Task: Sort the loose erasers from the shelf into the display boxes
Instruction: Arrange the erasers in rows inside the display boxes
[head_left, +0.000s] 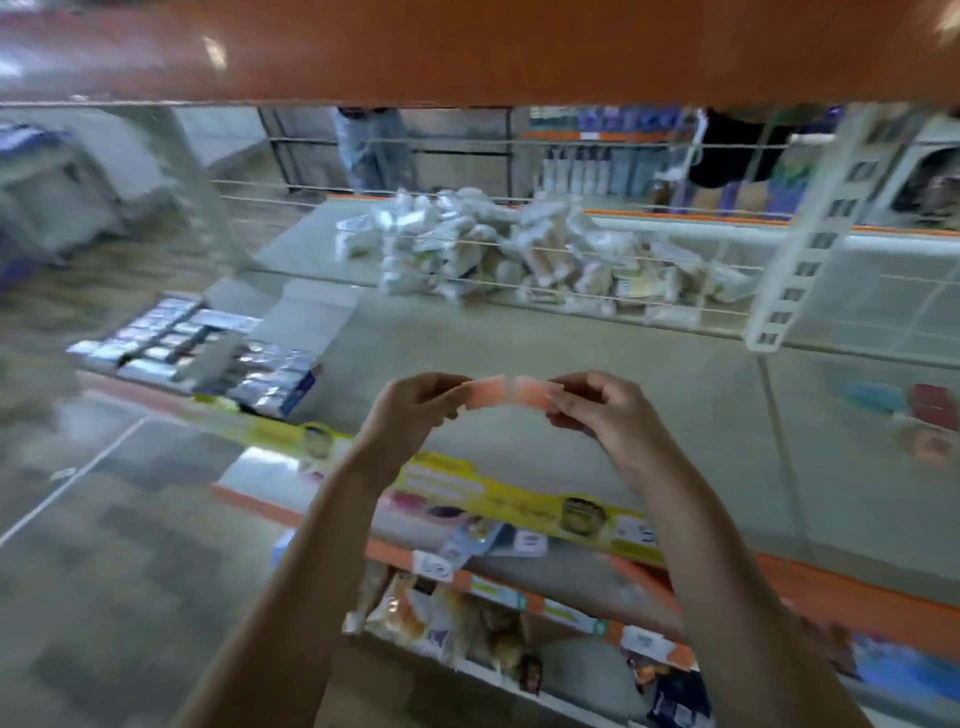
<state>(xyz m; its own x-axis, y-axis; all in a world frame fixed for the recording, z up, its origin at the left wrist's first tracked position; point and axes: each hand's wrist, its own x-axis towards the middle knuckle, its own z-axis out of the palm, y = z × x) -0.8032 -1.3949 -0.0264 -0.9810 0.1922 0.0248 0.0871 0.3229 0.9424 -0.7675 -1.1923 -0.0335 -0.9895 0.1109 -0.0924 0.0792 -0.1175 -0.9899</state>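
Retail shelving fills the view: a pale shelf (519, 353) at chest height beneath an orange upper ledge (467, 52), with a wire rail (571, 249) along its far side and tiled floor to the left. Both hands are raised above the shelf's front edge, near its middle. The left hand (410, 410) pinches one end of a pinkish eraser piece (511, 395) between thumb and fingertips, and the right hand (597, 405) pinches the other end in the same way; motion blur leaves it unclear whether this is one long wrapped strip or two erasers held end to end. Held level and close to the eyes, the item is probably being inspected or separated before it is assigned to a box. On the left end of the shelf lie the display boxes (197, 353), open-topped and partly filled with rows of blue-and-silver packs; at least two trays can be made out, with one flap folded back, though the exact count is uncertain. Placement there, near the working hands, keeps the drop short. One heap of loose wrapped erasers (519, 249) sits against the wire rail at the back of the shelf, well apart from the boxes; its pieces are too many and too blurred to count. Much of the sorting therefore appears to remain. Lower shelves carry packaged goods (441, 618) and a yellow price strip (493, 493).
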